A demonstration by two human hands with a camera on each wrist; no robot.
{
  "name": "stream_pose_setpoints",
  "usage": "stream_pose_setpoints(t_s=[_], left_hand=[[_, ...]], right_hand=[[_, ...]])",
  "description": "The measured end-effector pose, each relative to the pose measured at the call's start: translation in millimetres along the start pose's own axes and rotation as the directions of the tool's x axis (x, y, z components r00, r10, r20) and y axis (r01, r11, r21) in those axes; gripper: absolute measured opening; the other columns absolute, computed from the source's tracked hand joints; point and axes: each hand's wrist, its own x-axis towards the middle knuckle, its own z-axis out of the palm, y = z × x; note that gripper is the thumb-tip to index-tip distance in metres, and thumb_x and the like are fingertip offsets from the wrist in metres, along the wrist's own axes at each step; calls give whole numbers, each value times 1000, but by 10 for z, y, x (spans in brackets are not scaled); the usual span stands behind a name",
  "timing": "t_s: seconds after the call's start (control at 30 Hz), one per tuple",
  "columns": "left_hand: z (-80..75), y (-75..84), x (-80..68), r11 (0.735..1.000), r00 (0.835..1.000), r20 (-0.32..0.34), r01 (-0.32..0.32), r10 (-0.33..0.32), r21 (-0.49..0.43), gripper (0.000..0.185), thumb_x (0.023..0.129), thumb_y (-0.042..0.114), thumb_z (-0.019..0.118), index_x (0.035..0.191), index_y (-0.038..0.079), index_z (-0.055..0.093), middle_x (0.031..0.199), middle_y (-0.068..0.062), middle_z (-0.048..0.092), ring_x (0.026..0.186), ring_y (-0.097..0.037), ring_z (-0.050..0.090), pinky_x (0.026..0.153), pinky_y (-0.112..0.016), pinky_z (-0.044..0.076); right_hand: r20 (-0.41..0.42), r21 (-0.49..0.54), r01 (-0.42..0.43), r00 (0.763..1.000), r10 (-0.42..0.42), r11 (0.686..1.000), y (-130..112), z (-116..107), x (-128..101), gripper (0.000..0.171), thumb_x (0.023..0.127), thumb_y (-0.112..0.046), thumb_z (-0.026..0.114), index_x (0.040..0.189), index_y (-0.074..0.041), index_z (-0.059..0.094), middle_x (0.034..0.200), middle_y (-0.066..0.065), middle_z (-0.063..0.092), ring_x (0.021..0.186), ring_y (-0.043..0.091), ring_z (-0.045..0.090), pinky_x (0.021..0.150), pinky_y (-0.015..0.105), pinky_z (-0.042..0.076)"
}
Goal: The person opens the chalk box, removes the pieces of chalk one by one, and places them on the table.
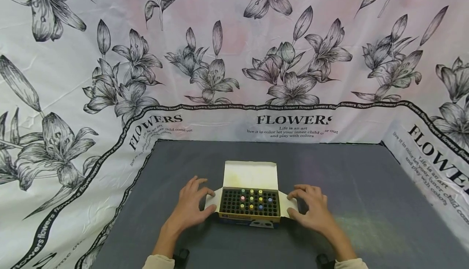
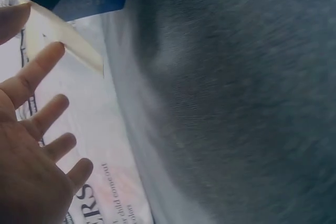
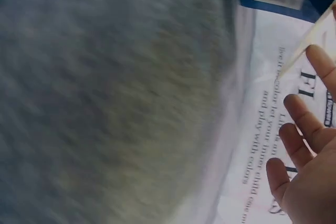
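A small open box (image 1: 250, 217) stands on the grey table, its pale lid (image 1: 250, 174) raised at the back. Inside is a black insert (image 1: 230, 202) full of round holes, several of them filled by sticks with green, yellow, pink, orange and blue ends. My left hand (image 1: 189, 206) holds the white left side flap (image 2: 79, 48) between thumb and index finger, the other fingers spread. On the opposite side, my right hand (image 1: 311, 208) holds the right side flap (image 3: 300, 50) likewise; its thumb is out of the right wrist view. Both flaps are folded outward.
The grey tabletop (image 1: 366, 187) extends around the box. A white cloth (image 1: 234, 65) with black flower drawings and lettering hangs behind it and along both sides. Dark straps (image 1: 181, 256) show near the wrists.
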Motion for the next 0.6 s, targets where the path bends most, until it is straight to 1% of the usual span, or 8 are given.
stream_pose_setpoints(t_s=[0.17,0.43,0.6], left_hand=[[63,-34,-26,998,999,44,23,-20,-56,20,93,32,70,110,22,73,146,-20,52,146,-54,31,105,-81,27],[108,-24,-51,988,993,95,76,-63,-134,19,94,31,69,113,28,73,151,-17,46,150,-51,24,106,-82,21],[125,-9,-44,981,986,142,111,-88,-158,23,95,31,69,117,29,72,156,-14,42,154,-48,19,110,-81,18]], right_hand=[[48,60,-39,998,36,997,49,65,-23,25,82,-28,82,104,-28,71,130,19,62,117,41,45,82,51,27],[101,50,-49,994,43,998,49,130,14,29,84,-28,82,111,-24,73,131,20,62,117,43,46,84,56,29],[120,48,-42,992,36,998,24,163,25,31,84,-26,81,114,-24,73,131,20,62,115,40,48,83,52,30]])
